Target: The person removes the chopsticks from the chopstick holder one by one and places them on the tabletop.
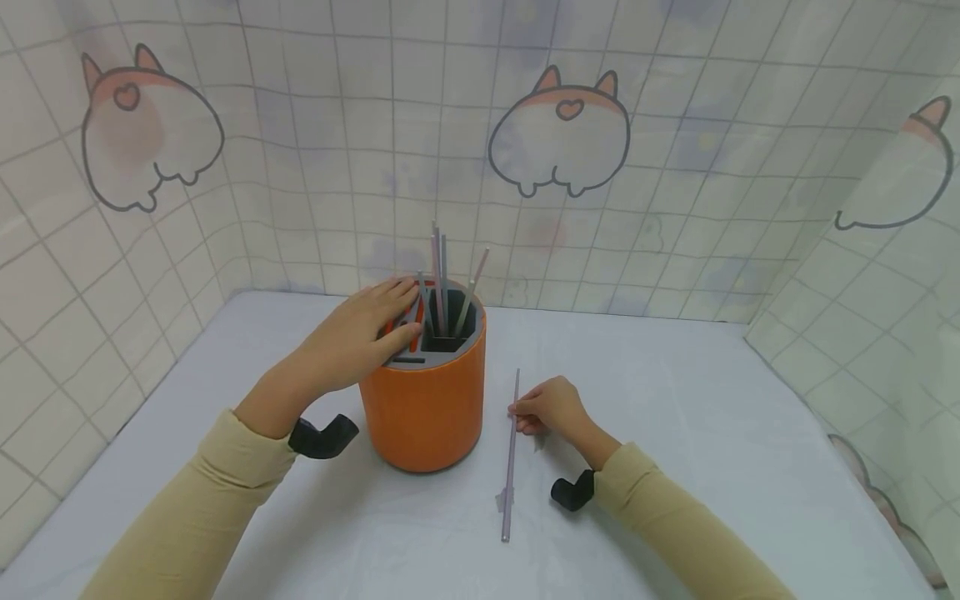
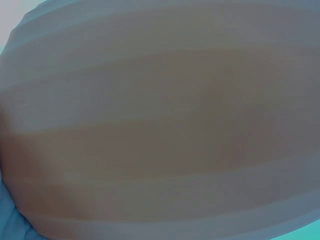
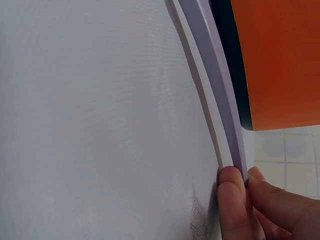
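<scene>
My right hand [image 1: 551, 408] pinches a thin purple stick [image 1: 510, 475], straw-like, near its upper part. The stick slants toward me over the white table, right of an orange round holder [image 1: 427, 417]. In the right wrist view, thumb and fingers [image 3: 232, 205] grip the purple stick [image 3: 220, 70] beside the orange wall [image 3: 285, 65]. My left hand [image 1: 360, 333] rests on the holder's left rim and grey slotted top, fingers stretched out. Several thin sticks [image 1: 440, 283] in pale colours stand in the holder's dark compartment. A blurred close surface [image 2: 160, 110] fills the left wrist view.
A white cloth [image 1: 637, 383] covers the table. Behind and at both sides hangs a grid-patterned curtain [image 1: 450, 142] with cartoon animal prints. Black wrist mounts [image 1: 324, 437] sit at both cuffs.
</scene>
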`<state>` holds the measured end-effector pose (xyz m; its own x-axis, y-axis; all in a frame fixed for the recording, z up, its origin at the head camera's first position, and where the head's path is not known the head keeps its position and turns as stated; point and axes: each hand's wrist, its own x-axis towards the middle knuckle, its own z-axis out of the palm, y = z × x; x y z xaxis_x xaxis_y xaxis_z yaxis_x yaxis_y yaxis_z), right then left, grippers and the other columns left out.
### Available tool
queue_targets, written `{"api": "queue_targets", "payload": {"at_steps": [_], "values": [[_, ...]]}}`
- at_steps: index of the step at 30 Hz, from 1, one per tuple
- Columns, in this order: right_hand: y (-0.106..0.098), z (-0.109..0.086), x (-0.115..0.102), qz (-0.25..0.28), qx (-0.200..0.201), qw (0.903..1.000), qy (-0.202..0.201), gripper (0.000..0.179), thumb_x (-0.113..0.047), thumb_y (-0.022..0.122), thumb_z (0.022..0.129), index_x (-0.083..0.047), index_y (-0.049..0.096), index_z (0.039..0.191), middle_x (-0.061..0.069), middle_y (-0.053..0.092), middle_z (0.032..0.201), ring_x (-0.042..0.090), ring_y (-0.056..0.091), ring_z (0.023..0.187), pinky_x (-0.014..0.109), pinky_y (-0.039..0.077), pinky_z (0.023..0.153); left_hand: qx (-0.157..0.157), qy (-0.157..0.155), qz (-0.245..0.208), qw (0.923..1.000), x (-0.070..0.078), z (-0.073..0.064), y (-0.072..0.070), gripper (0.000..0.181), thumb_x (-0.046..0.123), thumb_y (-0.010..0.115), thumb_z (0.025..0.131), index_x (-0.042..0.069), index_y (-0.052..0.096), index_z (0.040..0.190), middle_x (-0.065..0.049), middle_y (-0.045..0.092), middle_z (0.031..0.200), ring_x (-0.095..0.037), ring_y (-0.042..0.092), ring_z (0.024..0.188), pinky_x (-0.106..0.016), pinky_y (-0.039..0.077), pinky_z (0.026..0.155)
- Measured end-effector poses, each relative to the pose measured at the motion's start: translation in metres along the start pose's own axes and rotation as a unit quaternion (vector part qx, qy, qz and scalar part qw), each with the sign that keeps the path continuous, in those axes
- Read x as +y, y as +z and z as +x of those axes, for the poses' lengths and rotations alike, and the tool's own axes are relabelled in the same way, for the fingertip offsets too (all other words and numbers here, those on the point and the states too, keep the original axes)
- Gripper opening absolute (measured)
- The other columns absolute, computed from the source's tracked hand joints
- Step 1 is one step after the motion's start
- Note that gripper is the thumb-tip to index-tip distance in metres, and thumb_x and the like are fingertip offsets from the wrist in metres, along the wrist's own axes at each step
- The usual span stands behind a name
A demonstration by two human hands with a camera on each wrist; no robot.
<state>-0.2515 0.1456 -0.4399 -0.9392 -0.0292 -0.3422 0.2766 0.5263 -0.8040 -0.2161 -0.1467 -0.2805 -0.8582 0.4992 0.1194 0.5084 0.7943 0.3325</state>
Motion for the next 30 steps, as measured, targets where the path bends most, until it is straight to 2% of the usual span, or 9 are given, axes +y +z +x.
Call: {"api": "queue_targets", "payload": {"at_steps": [8, 13, 16, 20, 26, 30], "values": [[-0.004, -0.003, 0.000, 0.021, 0.008, 0.9997, -0.007, 0.017, -0.012, 0.079, 0.084, 0.004, 0.077, 0.091, 0.006, 0.071, 0.063, 0.008, 0.066, 0.051, 0.018, 0.057, 0.054, -0.001, -0.001, 0.000, 1.0000, 0.001, 0.000, 0.000, 0.063, 0.039, 0.040, 0.107, 0.003, 0.026, 0.157, -0.013, 0.021, 0.166, -0.034, 0.012, 0.156, -0.054, 0.009, 0.128], [-0.013, -0.013, -0.010, 0.048, 0.017, 0.9985, -0.021, 0.020, -0.011, 0.077, 0.087, 0.005, 0.077, 0.098, 0.010, 0.076, 0.076, 0.009, 0.071, 0.061, 0.020, 0.060, 0.062, -0.002, -0.002, -0.004, 1.0000, 0.000, 0.001, 0.001, 0.064, 0.039, 0.041, 0.106, 0.004, 0.026, 0.157, -0.012, 0.020, 0.166, -0.033, 0.012, 0.156, -0.054, 0.009, 0.128], [-0.022, -0.022, -0.023, 0.089, 0.021, 0.9947, -0.048, 0.025, -0.012, 0.075, 0.089, 0.005, 0.075, 0.108, 0.014, 0.078, 0.093, 0.013, 0.075, 0.077, 0.025, 0.063, 0.074, -0.004, -0.007, -0.004, 1.0000, -0.002, 0.002, 0.002, 0.064, 0.040, 0.041, 0.106, 0.005, 0.026, 0.157, -0.011, 0.019, 0.167, -0.033, 0.012, 0.156, -0.053, 0.009, 0.128], [-0.036, -0.040, -0.047, 0.135, 0.027, 0.9846, -0.108, 0.035, -0.019, 0.076, 0.089, -0.001, 0.072, 0.119, 0.014, 0.075, 0.114, 0.017, 0.075, 0.100, 0.030, 0.060, 0.090, -0.008, -0.010, -0.002, 0.9999, -0.005, 0.002, 0.003, 0.064, 0.042, 0.040, 0.106, 0.006, 0.024, 0.158, -0.009, 0.018, 0.167, -0.032, 0.012, 0.156, -0.052, 0.008, 0.128], [-0.050, -0.067, -0.086, 0.137, 0.040, 0.9687, -0.203, 0.036, -0.028, 0.077, 0.089, -0.011, 0.073, 0.120, 0.005, 0.075, 0.115, 0.015, 0.071, 0.109, 0.030, 0.055, 0.099, -0.007, -0.011, -0.002, 0.9999, -0.004, 0.001, 0.002, 0.064, 0.042, 0.040, 0.106, 0.006, 0.024, 0.158, -0.010, 0.018, 0.167, -0.032, 0.012, 0.156, -0.054, 0.009, 0.128], [-0.050, -0.080, -0.107, 0.138, 0.041, 0.9603, -0.239, 0.034, -0.028, 0.079, 0.086, -0.015, 0.075, 0.118, 0.002, 0.076, 0.113, 0.014, 0.071, 0.109, 0.032, 0.054, 0.102, -0.005, -0.009, -0.005, 0.9999, -0.002, 0.000, 0.001, 0.064, 0.042, 0.040, 0.106, 0.006, 0.025, 0.158, -0.010, 0.019, 0.167, -0.032, 0.012, 0.156, -0.054, 0.009, 0.128]]}}
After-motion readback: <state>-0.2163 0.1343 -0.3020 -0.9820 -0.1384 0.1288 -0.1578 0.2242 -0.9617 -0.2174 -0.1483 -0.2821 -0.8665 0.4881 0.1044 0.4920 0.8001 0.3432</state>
